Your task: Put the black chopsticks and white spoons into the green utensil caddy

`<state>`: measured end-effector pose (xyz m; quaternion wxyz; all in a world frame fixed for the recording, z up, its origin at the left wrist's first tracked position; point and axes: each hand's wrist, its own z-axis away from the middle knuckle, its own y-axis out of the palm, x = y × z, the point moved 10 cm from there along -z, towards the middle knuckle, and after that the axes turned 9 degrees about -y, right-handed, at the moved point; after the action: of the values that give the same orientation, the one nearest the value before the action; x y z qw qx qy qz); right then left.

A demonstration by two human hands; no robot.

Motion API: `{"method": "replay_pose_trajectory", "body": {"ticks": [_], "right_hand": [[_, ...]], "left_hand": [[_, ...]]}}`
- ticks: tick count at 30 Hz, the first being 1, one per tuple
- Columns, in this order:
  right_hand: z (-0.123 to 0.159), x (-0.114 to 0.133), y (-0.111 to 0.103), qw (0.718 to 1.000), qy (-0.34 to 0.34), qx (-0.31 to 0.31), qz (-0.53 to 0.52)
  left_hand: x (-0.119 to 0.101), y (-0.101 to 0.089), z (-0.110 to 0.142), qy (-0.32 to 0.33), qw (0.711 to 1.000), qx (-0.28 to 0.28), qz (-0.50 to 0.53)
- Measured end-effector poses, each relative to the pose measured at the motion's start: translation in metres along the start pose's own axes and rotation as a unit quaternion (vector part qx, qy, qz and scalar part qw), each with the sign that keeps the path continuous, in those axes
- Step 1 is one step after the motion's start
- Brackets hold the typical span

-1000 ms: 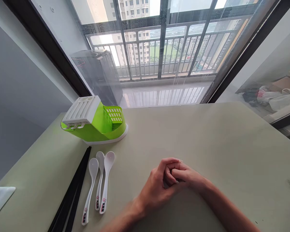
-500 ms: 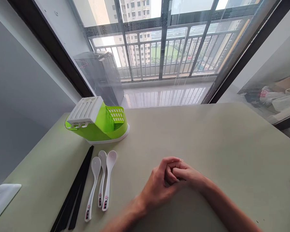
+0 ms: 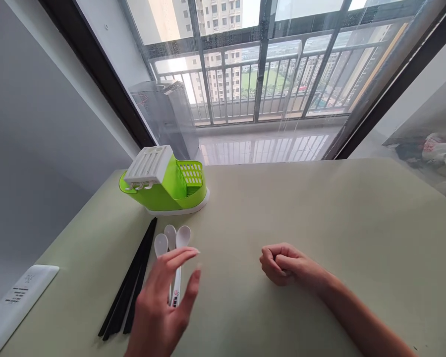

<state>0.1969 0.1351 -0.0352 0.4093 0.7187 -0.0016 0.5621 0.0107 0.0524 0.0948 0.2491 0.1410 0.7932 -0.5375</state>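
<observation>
My left hand (image 3: 163,297) is held over three white spoons (image 3: 183,236), its thumb and fingers apart and nothing between them. It hides most of the spoon handles; the bowls show beyond its fingers. Just left of the spoons lies a bundle of black chopsticks (image 3: 134,277), partly covered by the same hand at the near end. My right hand (image 3: 282,264) is curled into a fist, low over the middle of the table, with no object showing in it. Beyond the chopsticks stands a green and white cutlery holder (image 3: 163,191) with slots on top and small hooks.
The pale green table (image 3: 301,198) ends at a large window (image 3: 260,74) overlooking a balcony. At the left edge lies a white flat panel with printed text (image 3: 18,297). Behind the glass on the left stands a grey cabinet-like box (image 3: 167,116).
My hands were clasped together before. The left one has come away to the left, over the spoons, with fingers spread. My right hand stays in a fist. The view has shifted slightly.
</observation>
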Motion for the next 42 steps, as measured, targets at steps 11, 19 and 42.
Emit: {"method": "replay_pose_trajectory", "body": {"ticks": [11,19,42], "right_hand": [[0.005,-0.005,-0.003,1.0,-0.005,-0.01,0.02],[0.005,-0.003,-0.003,0.999,-0.005,-0.014,0.041],[0.004,0.001,-0.001,0.999,-0.017,-0.008,0.045]], "left_hand": [[0.147,-0.051,0.015,-0.245,0.924,0.018,-0.292],[0.158,-0.05,0.008,-0.306,0.888,0.09,-0.331],[0.139,-0.035,-0.016,-0.306,0.836,0.203,-0.407]]}}
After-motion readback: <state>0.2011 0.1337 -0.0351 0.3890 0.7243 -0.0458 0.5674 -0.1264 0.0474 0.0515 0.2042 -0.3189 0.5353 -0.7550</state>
